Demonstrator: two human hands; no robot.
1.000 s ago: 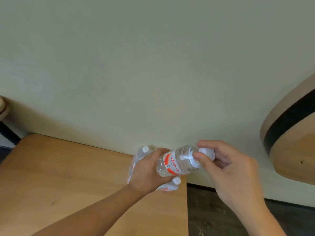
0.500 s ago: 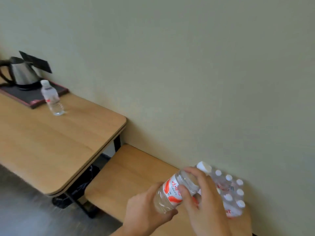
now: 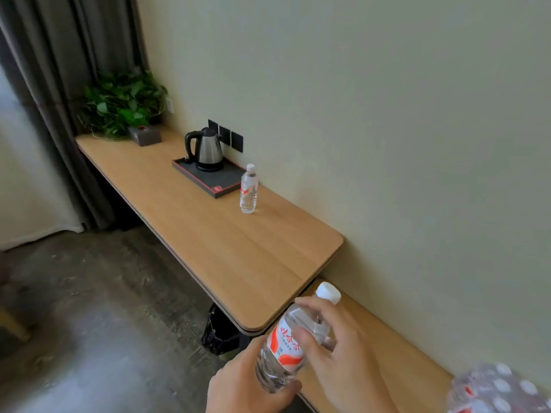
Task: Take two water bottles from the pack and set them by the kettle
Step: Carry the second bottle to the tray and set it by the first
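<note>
Swinging left since the earlier frame, the view is now taking in the whole desk (image 3: 238,248) and the kettle (image 3: 208,150).

Both hands are gripping the second bottle (image 3: 286,347): left hand (image 3: 247,389) cupping its base, right hand (image 3: 337,353) wrapping its shoulder. Ideally it is going upright beside the first bottle (image 3: 249,189), which is standing just beside the kettle's tray (image 3: 208,180); the pack (image 3: 501,389) is lying at lower right.

The shrink-wrapped pack of clear plastic bottles (image 3: 501,390) is blurred and cut off at the near right corner. Both wrists leave the bottom edge.
</note>
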